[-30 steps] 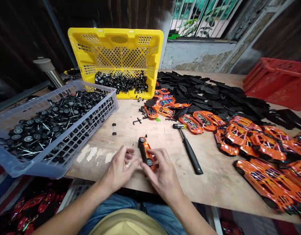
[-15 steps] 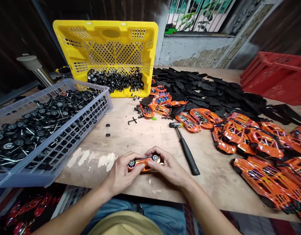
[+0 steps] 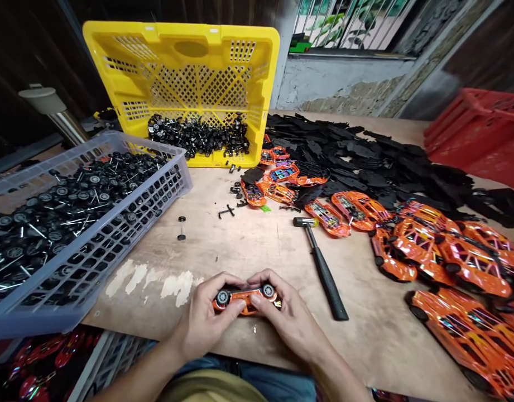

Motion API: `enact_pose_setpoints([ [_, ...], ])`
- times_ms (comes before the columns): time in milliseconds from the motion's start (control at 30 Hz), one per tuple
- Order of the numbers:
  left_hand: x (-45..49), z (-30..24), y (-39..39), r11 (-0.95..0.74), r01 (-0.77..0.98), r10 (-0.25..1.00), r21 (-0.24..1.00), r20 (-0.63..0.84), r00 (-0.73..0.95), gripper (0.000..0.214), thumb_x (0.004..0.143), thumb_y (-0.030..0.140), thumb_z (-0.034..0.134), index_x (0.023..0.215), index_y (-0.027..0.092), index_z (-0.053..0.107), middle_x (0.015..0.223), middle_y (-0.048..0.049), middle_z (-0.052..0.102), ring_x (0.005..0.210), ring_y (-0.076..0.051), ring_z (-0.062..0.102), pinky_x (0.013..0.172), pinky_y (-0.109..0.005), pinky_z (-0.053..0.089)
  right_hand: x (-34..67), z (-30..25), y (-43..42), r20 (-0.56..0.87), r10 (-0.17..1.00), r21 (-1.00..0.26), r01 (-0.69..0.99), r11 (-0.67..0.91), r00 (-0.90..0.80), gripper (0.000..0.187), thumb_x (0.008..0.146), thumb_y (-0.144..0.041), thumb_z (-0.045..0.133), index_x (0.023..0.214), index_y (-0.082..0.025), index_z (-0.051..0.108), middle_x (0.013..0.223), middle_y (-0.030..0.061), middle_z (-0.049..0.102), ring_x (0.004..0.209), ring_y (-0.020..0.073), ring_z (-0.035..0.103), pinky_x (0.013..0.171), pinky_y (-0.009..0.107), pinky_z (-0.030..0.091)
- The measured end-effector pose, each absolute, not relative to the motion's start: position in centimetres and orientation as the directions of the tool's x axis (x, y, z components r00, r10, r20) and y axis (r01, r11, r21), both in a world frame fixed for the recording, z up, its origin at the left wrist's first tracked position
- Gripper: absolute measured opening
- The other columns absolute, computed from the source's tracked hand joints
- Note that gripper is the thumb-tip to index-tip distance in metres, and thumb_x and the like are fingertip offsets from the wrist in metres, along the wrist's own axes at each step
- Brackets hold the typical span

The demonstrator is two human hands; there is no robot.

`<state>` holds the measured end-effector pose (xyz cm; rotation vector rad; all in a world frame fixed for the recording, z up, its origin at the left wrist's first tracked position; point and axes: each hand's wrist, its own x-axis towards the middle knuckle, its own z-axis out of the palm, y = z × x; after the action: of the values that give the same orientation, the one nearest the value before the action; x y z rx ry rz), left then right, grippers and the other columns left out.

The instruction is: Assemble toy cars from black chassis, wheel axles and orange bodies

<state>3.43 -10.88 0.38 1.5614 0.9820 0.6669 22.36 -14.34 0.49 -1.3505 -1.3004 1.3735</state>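
Note:
Between both hands is an orange toy car (image 3: 250, 297), turned on its side with two black wheels showing toward me. My left hand (image 3: 215, 307) grips its left end, thumb pressed on the side of the body. On the right end, my right hand (image 3: 282, 304) is wrapped round it, its thumb close to the other one. The car's far side is hidden by the fingers. A hammer (image 3: 323, 268) with a black handle lies to the right of my right hand. Up and left of my hands lies one wheel axle (image 3: 181, 228) with two wheels.
A clear plastic basket (image 3: 183, 162) full of wheel axles stands at left. Behind it, a tilted yellow crate (image 3: 269, 100) holds more. Orange car bodies (image 3: 470, 329) and black flat parts (image 3: 349, 151) cover the right side, with a red crate (image 3: 483, 131) beyond.
Both hands and the car appear slightly lower in the view, and the whole scene has shifted a little. The car is tipped slightly differently; both hands still hold it.

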Motion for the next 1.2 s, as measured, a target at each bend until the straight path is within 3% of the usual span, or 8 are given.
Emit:
enact_pose_setpoints([
  [100, 3.6, 0.6, -11.1, -0.032, 0.207, 0.867, 0.978, -0.076, 0.493, 0.023, 0.086, 0.017, 0.059, 0.109, 0.021, 0.062, 0.109, -0.0037, 0.069, 0.103, -0.018, 0.065, 0.092, -0.028, 0.05, 22.4, 0.7, -14.6, -0.177, 0.976, -0.984, 0.046, -0.173, -0.129, 0.026, 0.09, -0.041, 0.057, 0.106, -0.021, 0.058, 0.103, 0.0041, 0.064, 0.1, 0.0206, 0.059, 0.085, 0.03, 0.046],
  [300, 3.7, 0.7, -11.1, -0.083, 0.184, 0.871, 0.979, -0.019, 0.491, 0.02, 0.085, 0.013, 0.058, 0.104, 0.02, 0.063, 0.103, -0.0054, 0.067, 0.099, -0.02, 0.063, 0.088, -0.03, 0.05, 22.2, 1.0, -14.7, -0.248, 0.961, -0.968, 0.077, -0.24, -0.12, 0.024, 0.09, -0.044, 0.056, 0.089, -0.02, 0.055, 0.082, 0.0002, 0.058, 0.079, 0.0167, 0.055, 0.071, 0.027, 0.043],
  [600, 3.5, 0.9, -11.0, -0.199, 0.122, 0.84, 0.972, 0.105, 0.532, 0.006, 0.088, 0.02, 0.059, 0.089, 0.017, 0.064, 0.085, -0.0058, 0.066, 0.083, -0.018, 0.062, 0.076, -0.029, 0.047, 21.4, -0.7, -16.3, -0.013, 1.0, -0.988, 0.153, -0.011, -0.011, 0.011, 0.094, -0.032, 0.053, 0.09, -0.023, 0.055, 0.088, 0.0021, 0.057, 0.086, 0.0174, 0.055, 0.076, 0.029, 0.044],
  [700, 3.3, 0.8, -11.1, -0.197, 0.125, 0.832, 0.972, 0.099, 0.546, 0.007, 0.086, 0.017, 0.06, 0.092, 0.017, 0.064, 0.089, -0.006, 0.066, 0.087, -0.018, 0.063, 0.079, -0.03, 0.047, 21.5, -1.3, -16.7, 0.044, 0.999, -0.984, 0.17, 0.043, 0.001, 0.007, 0.093, -0.03, 0.054, 0.096, -0.024, 0.056, 0.092, 0.003, 0.058, 0.092, 0.0183, 0.057, 0.081, 0.03, 0.045],
  [833, 3.0, 0.6, -11.3, -0.194, 0.143, 0.832, 0.97, 0.086, 0.549, 0.011, 0.085, 0.016, 0.061, 0.096, 0.018, 0.065, 0.094, -0.0059, 0.066, 0.091, -0.019, 0.062, 0.082, -0.031, 0.047, 21.8, -1.8, -16.9, 0.057, 0.998, -0.985, 0.164, 0.053, 0.024, 0.021, 0.089, -0.029, 0.061, 0.109, -0.025, 0.054, 0.101, 0.0048, 0.061, 0.098, 0.0193, 0.059, 0.085, 0.031, 0.048],
  [1000, 2.9, 0.6, -11.3, -0.225, 0.143, 0.82, 0.964, 0.107, 0.562, 0.011, 0.086, 0.018, 0.059, 0.096, 0.018, 0.064, 0.094, -0.0073, 0.066, 0.091, -0.02, 0.062, 0.082, -0.032, 0.048, 22.2, -1.4, -16.8, 0.127, 0.992, -0.963, 0.237, 0.129, -0.023, 0.011, 0.089, -0.026, 0.06, 0.099, -0.025, 0.056, 0.097, 0.004, 0.06, 0.097, 0.0199, 0.059, 0.086, 0.032, 0.047],
  [1200, 2.5, 0.4, -11.1, -0.259, 0.079, 0.808, 0.963, 0.171, 0.564, 0.016, 0.085, 0.019, 0.062, 0.101, 0.017, 0.061, 0.098, -0.0082, 0.065, 0.094, -0.02, 0.063, 0.085, -0.032, 0.048, 22.4, -1.6, -16.6, 0.174, 0.983, -0.938, 0.296, 0.182, -0.053, 0.011, 0.091, -0.024, 0.057, 0.102, -0.026, 0.055, 0.098, 0.0035, 0.06, 0.099, 0.0196, 0.058, 0.089, 0.031, 0.045],
])
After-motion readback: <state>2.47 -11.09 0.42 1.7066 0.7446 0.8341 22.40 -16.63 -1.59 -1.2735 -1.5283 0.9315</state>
